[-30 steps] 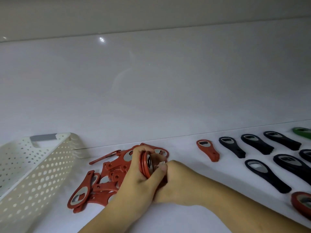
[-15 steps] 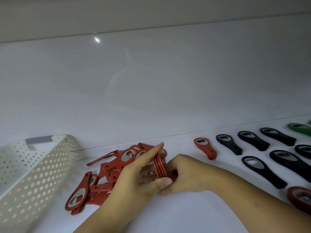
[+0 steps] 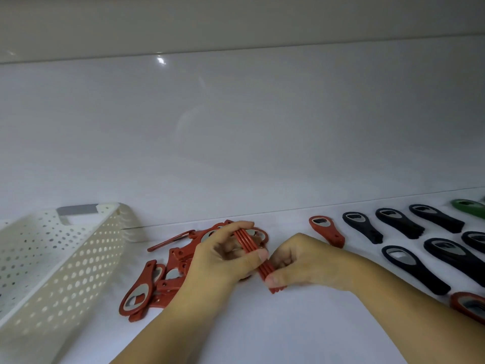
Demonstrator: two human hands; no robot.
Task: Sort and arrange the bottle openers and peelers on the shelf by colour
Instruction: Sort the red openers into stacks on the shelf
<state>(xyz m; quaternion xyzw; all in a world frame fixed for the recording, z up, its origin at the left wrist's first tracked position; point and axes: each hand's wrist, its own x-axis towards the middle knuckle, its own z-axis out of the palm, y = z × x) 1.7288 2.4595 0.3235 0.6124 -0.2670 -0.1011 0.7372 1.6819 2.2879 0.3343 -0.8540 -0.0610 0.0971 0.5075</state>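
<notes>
Red, edge-on, ribbed along the side: stack (image 3: 253, 256) of openers gripped by both hands. Clamped near the top between thumb and curled fingers of left hand (image 3: 217, 261); pinched at the bottom by right hand (image 3: 296, 261), fingers curled, thumb pressed to the stack's lower end. Held tilted over the shelf (image 3: 262, 332), lower tips touching it or just above, cannot tell which. Sits just right of the loose red pile (image 3: 168, 266), with the basket (image 3: 52, 258) farther left. Looks like squaring-up: gathering reds into one tidy bundle before placing. Laid out to the right: a lone red opener (image 3: 326, 231) near the back wall, black openers (image 3: 414, 269) in rows, a green one (image 3: 468, 207) at the far edge. Next, in all likelihood: keep both pinches firm against fanning, carry right, set down beside the lone red opener, handles angled like the black rows. Rest of the pile yet to sort.
</notes>
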